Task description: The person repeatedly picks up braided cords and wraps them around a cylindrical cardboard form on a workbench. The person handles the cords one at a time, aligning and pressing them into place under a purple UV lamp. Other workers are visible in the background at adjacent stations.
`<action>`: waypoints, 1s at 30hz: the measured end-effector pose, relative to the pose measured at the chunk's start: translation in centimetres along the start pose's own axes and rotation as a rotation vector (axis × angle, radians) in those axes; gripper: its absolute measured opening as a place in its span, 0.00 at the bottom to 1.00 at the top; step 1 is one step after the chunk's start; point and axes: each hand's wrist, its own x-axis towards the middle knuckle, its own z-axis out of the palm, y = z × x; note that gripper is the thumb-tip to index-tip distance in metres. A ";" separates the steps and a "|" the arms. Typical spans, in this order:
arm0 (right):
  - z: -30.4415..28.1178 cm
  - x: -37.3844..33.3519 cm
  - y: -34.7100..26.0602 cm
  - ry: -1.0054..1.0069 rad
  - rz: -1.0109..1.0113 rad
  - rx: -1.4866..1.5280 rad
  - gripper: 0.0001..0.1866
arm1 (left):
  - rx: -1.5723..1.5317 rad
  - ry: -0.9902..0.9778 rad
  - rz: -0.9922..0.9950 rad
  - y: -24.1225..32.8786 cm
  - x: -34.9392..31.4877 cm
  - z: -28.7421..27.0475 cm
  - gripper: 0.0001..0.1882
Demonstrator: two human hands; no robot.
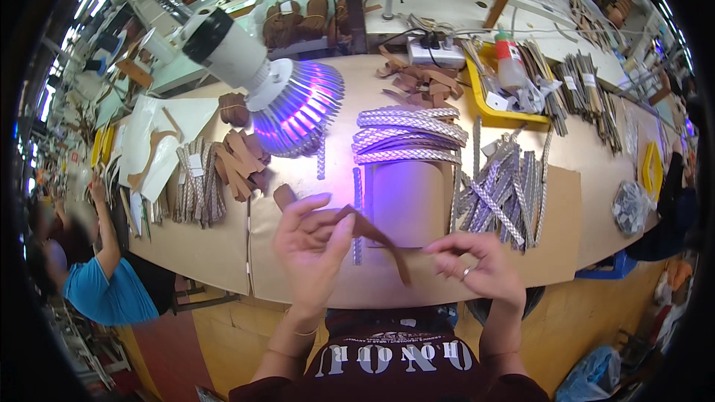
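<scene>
A brown leather-like strip [385,240] is gripped between the thumb and fingers of my left hand [313,249], its free end hanging down to the right. My right hand [482,264] is held to the right of that end, apart from it. Its thumb and forefinger are pressed together, but whatever they may hold is too small to make out. Between and beyond my hands stands a tan block with a rounded face [406,205]. Long silvery braided strips [410,135] lie looped across its far side. One narrow braided strip [357,249] lies left of the block.
A lamp with a finned, purple-lit head [298,108] hangs over the table's left half. Brown strips [242,167] and cut brown pieces [424,83] lie around. Braided strips [506,197] are heaped at right, near a yellow tray [514,118]. Another person [112,286] sits at left.
</scene>
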 end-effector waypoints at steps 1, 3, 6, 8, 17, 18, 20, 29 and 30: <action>-0.5 0.0 0.1 0.085 0.055 0.003 0.22 | -0.035 0.022 -0.044 -0.7 0.4 0.4 0.19; -1.1 0.6 0.1 0.202 0.066 0.027 0.22 | -0.162 0.015 -0.053 -1.6 1.4 1.1 0.18; -1.3 2.2 -0.1 0.307 -0.186 -0.088 0.22 | -0.163 -0.051 -0.062 -1.5 1.3 1.7 0.16; -0.6 3.2 -0.5 0.333 -0.423 -0.345 0.21 | -0.114 -0.184 0.013 -0.6 0.2 2.4 0.14; -2.4 2.7 -0.9 0.172 -0.063 0.064 0.07 | -0.155 -0.072 0.121 -1.4 1.9 2.1 0.16; -2.5 2.8 -0.6 0.209 -0.024 0.047 0.07 | -0.178 -0.033 0.056 -2.0 2.1 1.8 0.16; -2.8 3.5 -0.3 0.295 0.005 0.017 0.07 | -0.225 0.042 -0.060 -3.4 2.6 1.4 0.16; -2.9 5.9 1.1 0.601 -0.060 -0.090 0.06 | -0.178 0.057 -0.161 -6.9 3.9 1.1 0.17; -2.9 6.1 1.4 0.609 -0.111 -0.153 0.06 | -0.101 0.062 -0.177 -7.2 4.0 1.1 0.16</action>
